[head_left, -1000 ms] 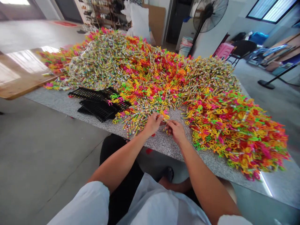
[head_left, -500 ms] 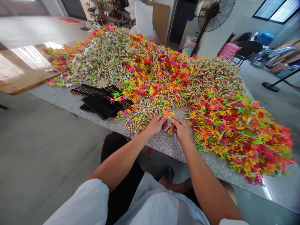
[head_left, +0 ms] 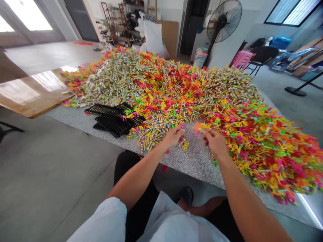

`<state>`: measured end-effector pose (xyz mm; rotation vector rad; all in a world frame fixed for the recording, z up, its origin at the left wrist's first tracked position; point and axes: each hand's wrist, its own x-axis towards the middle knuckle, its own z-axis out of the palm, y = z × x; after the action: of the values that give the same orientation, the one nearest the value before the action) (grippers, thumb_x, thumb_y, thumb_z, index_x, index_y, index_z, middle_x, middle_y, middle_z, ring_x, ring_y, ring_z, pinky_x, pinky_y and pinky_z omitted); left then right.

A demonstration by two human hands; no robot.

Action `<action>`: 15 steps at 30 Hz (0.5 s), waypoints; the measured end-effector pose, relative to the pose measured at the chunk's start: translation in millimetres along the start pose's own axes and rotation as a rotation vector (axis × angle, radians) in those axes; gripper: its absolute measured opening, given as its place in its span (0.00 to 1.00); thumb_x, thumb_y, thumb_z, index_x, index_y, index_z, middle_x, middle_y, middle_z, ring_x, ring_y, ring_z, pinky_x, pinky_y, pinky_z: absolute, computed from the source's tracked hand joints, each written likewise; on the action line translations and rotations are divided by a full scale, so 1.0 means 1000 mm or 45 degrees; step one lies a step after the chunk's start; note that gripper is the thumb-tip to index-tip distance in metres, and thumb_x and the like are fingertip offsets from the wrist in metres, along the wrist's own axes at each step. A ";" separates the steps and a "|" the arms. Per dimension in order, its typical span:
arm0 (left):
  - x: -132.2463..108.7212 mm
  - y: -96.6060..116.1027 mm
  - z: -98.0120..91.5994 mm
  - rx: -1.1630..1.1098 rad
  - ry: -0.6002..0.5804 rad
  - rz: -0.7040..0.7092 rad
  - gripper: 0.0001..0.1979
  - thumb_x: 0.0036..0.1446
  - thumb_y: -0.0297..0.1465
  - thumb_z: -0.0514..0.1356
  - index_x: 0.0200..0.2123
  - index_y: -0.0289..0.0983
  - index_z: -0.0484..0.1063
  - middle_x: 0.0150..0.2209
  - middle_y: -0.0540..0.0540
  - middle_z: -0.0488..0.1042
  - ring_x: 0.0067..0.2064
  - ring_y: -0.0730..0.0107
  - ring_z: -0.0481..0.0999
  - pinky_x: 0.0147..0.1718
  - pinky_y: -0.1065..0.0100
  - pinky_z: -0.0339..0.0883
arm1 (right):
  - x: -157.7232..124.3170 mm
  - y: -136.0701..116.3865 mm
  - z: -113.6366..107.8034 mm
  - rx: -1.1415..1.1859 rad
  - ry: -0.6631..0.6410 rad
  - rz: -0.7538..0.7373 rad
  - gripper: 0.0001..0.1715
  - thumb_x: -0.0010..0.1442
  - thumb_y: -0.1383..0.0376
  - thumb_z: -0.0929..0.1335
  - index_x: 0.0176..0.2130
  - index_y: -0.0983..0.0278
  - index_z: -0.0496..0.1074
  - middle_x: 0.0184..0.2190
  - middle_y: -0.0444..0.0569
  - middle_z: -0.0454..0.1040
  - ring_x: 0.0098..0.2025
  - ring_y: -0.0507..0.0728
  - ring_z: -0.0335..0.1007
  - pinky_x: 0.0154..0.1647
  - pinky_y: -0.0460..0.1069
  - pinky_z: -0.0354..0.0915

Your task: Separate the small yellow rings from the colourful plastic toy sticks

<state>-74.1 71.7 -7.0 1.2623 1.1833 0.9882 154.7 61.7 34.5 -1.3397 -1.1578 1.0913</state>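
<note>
My left hand [head_left: 174,137] is over the front of the granite table [head_left: 186,164], its fingers pinched together; what they hold, if anything, is too small to make out. Just below its fingertips lies a yellow plastic piece [head_left: 185,145]. Off to the right, my right hand [head_left: 214,143] grips a small candy tube with an orange and pink plastic topper [head_left: 199,127], pointing left. Beside the left hand spreads a heap of small printed tubes [head_left: 157,126]. To the right of the right hand is a large pile of tubes with bright plastic toppers [head_left: 259,144].
Black plastic racks [head_left: 113,121] lie stacked at the table's left front. More tubes and toppers [head_left: 161,77] are heaped across the back. A wooden board [head_left: 30,104] adjoins on the left. Behind stand a fan [head_left: 223,22] and pink stools [head_left: 242,58].
My hands have parted. The right hand has moved right, carrying the tube with the orange and pink topper, while the left stays near the tube heap. The view has tilted up slightly.
</note>
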 end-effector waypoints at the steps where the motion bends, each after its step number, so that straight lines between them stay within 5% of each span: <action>1: 0.009 0.005 -0.010 0.141 0.105 0.051 0.11 0.66 0.39 0.56 0.40 0.37 0.71 0.34 0.45 0.77 0.32 0.70 0.77 0.33 0.68 0.71 | 0.010 -0.012 -0.017 0.045 0.159 -0.106 0.23 0.52 0.53 0.75 0.43 0.65 0.79 0.27 0.44 0.76 0.19 0.48 0.64 0.18 0.44 0.61; 4: 0.039 0.021 -0.050 0.705 0.478 0.199 0.12 0.66 0.30 0.54 0.49 0.36 0.72 0.41 0.40 0.78 0.43 0.63 0.77 0.44 0.63 0.70 | 0.038 -0.042 -0.060 0.313 0.418 -0.404 0.26 0.59 0.53 0.72 0.55 0.57 0.73 0.48 0.52 0.79 0.27 0.51 0.74 0.21 0.45 0.64; 7: 0.064 0.037 -0.088 1.194 0.559 0.342 0.24 0.60 0.23 0.56 0.59 0.41 0.71 0.58 0.38 0.72 0.60 0.53 0.69 0.58 0.55 0.62 | 0.042 -0.042 -0.064 0.174 0.315 -0.346 0.29 0.60 0.53 0.71 0.59 0.56 0.70 0.50 0.54 0.78 0.28 0.54 0.76 0.21 0.46 0.65; 10: 0.080 0.046 -0.111 1.488 0.355 0.410 0.28 0.54 0.22 0.61 0.59 0.43 0.73 0.66 0.40 0.65 0.68 0.47 0.57 0.65 0.49 0.51 | 0.019 -0.006 -0.026 -0.341 -0.137 -0.150 0.23 0.61 0.55 0.70 0.53 0.60 0.75 0.42 0.52 0.81 0.27 0.56 0.75 0.24 0.49 0.69; 15: 0.089 0.040 -0.131 1.458 0.257 0.477 0.12 0.57 0.27 0.61 0.44 0.40 0.79 0.51 0.40 0.76 0.62 0.53 0.64 0.65 0.52 0.50 | -0.020 0.051 0.047 -1.127 -0.545 -0.479 0.21 0.65 0.66 0.64 0.56 0.60 0.75 0.59 0.54 0.72 0.49 0.58 0.75 0.50 0.51 0.68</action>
<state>-186.2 183.8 32.4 2.3796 1.8094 0.6714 109.9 46.9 -19.4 -1.4519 -2.2796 0.5940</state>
